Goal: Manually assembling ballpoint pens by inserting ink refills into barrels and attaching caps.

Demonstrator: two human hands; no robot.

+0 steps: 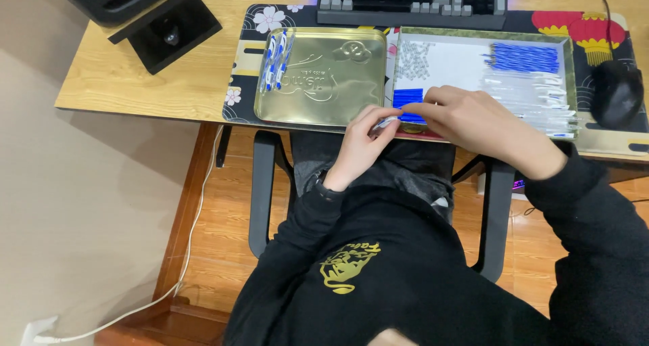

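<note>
My left hand (362,145) pinches a small clear pen piece (387,122) at the desk's front edge. My right hand (476,124) meets it there, fingertips on the same piece, just over a pile of small blue caps (407,97). Both hover at the near left corner of an open tin tray (571,68) holding blue refills (524,57), clear pen barrels (541,99) and small springs (414,58). To the left lies the gold tin lid (321,75) with a few finished blue-and-white pens (276,58) on it.
A grey keyboard (412,1) sits behind the tins and a black mouse (616,92) at the right, all on a patterned desk mat (598,28). A black stand (165,27) is at the desk's left. Chair armrests (263,190) flank my lap.
</note>
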